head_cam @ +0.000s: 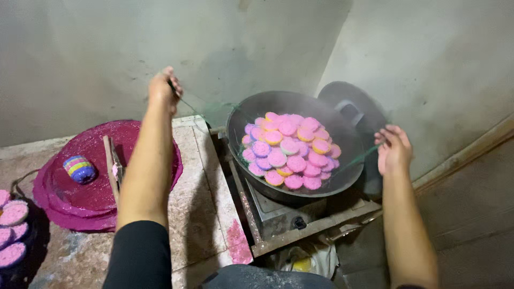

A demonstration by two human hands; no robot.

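Note:
A large dark wok (342, 136) sits on a metal stove and holds several round flat cakes (289, 150) in pink, purple and orange. A thin green net (217, 112) stretches under the cakes and out over both sides of the wok. My left hand (163, 88) is raised left of the wok, pinching the net's left end. My right hand (393, 150) is at the wok's right rim, gripping the net's other end (364, 156).
A stack of magenta round mats (59, 198) lies on the tiled counter (201, 203) at left, with a striped multicoloured ball (80, 168) and a wooden-handled tool (113, 166) on it. More pink cakes (12, 230) sit at the far left. A dark lid (353, 104) leans behind the wok.

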